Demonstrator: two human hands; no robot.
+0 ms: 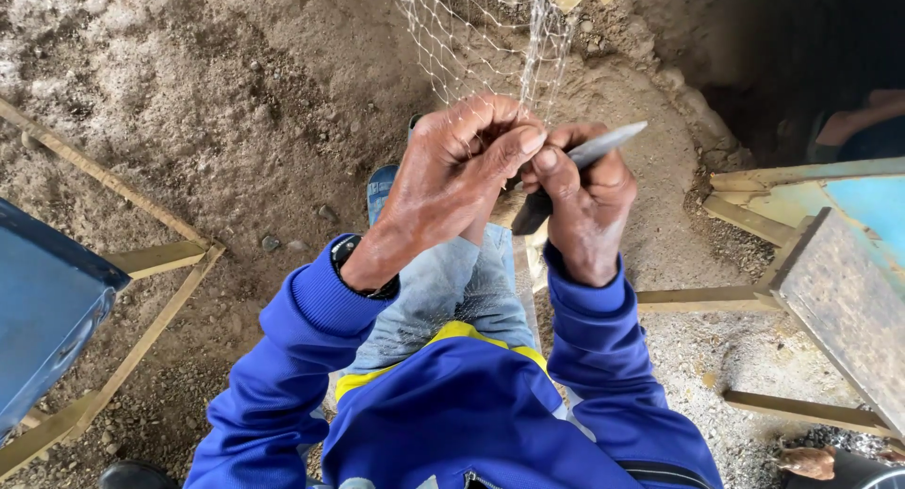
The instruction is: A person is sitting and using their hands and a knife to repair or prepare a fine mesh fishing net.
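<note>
Grey netting needle (pixel 592 150): gripped in the right hand (pixel 586 202), tip pointing right, just below the net.
Left hand (pixel 452 169): fingers pinched shut on the thin mesh net (pixel 471 37) hanging from above.
Edges: wooden frame (pixel 141 263) left, wooden bench (pixel 839 301) right.
Room: bare dirt ground (pixel 236 103) ahead.

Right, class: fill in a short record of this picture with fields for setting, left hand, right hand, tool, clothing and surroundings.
Setting: outdoors, bare dirt ground
Left hand: left hand pinches the strands of a fine net that hangs in front
Right hand: right hand grips a flat grey pointed tool
Tool: tip points up and right, beside the net
Clothing: blue jacket, dark wristband
Surroundings: wooden frame, blue panel at left
</note>
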